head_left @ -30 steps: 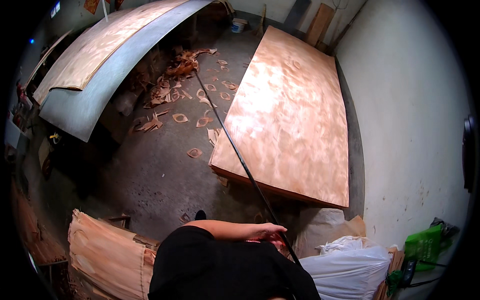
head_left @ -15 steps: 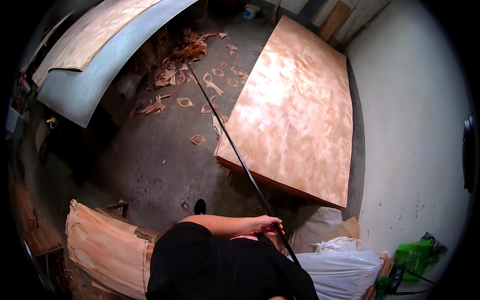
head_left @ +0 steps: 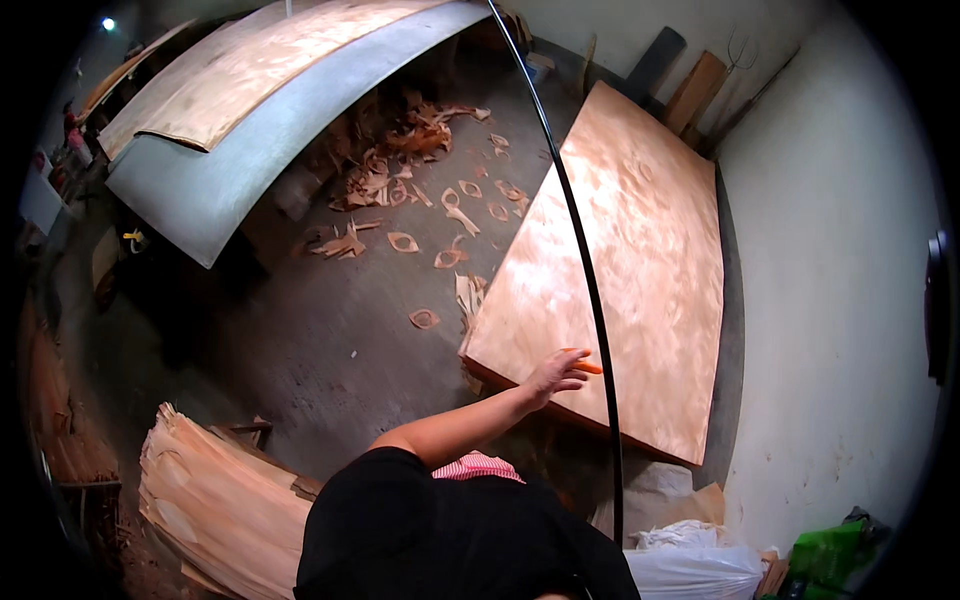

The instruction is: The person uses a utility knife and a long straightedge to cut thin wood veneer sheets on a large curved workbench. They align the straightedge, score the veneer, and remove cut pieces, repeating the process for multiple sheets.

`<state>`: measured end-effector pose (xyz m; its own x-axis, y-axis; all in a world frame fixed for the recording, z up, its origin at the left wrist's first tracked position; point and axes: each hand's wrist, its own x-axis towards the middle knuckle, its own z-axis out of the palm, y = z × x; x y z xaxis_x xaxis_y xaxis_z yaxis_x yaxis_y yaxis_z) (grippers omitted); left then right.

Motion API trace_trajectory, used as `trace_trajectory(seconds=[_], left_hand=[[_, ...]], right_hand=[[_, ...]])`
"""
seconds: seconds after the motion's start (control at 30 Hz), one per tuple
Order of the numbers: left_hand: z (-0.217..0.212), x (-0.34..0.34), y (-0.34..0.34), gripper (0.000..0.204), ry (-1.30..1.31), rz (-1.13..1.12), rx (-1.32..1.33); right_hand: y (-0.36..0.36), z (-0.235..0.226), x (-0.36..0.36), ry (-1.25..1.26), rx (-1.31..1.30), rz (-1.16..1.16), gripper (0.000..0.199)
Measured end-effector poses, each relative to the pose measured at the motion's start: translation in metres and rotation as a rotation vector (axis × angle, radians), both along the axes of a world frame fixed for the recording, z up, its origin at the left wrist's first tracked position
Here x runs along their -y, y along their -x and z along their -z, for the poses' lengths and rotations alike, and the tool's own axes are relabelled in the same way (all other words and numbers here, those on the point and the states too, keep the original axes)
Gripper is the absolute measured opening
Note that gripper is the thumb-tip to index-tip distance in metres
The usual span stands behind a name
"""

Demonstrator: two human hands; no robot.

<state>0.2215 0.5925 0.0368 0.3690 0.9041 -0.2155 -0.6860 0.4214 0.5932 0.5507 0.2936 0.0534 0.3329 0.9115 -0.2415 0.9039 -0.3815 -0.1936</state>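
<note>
While the nearest part of the view is being taken up by a black shirt (head_left: 460,540), the right hand is not being shown and its state cannot be told. Just ahead, the left hand (head_left: 555,378) is being held out across the near edge of the wood-sheet stack (head_left: 645,250). Its fingers are being held loosely spread, with none being seen wrapped round the long black pole (head_left: 601,330). Orange patches (head_left: 589,367) are being shown at the fingertips; whether something is being worn or pinched there cannot be told.

The pole is being seen just to the right of those fingertips, its lower part being cut off at the shirt and its far end at the upper edge of the view. Whether it is being touched by the left hand cannot be told. A firm second grip is being advised wherever the pole is being swung, since so long a shaft is being judged hard to steer from one end. Clearance from the stack's face is also being recommended, scuffed sheets being regarded as the chief risk.

Farther off, curled wood scraps (head_left: 405,150) are being noted on the floor as a likely snag. At the upper left, the jutting grey panel (head_left: 215,190) is being flagged as something to be kept clear of.
</note>
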Motion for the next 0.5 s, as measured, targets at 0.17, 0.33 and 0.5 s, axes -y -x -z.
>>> trace_trajectory(seconds=[0.17, 0.33, 0.5], left_hand=[[0.047, 0.023, 0.073, 0.032, 0.180, 0.098, -0.240], [0.108, 0.078, 0.153, 0.028, 0.184, 0.125, -0.476], [0.118, 0.112, 0.241, 0.027, 0.320, -0.082, -0.626]], right_hand=[[0.075, 0.029, -0.069, -0.146, -0.171, -0.067, 0.027], [0.130, 0.115, -0.158, -0.222, -0.368, -0.258, 0.029], [0.176, 0.132, -0.213, -0.125, -0.426, -0.293, 0.024]])
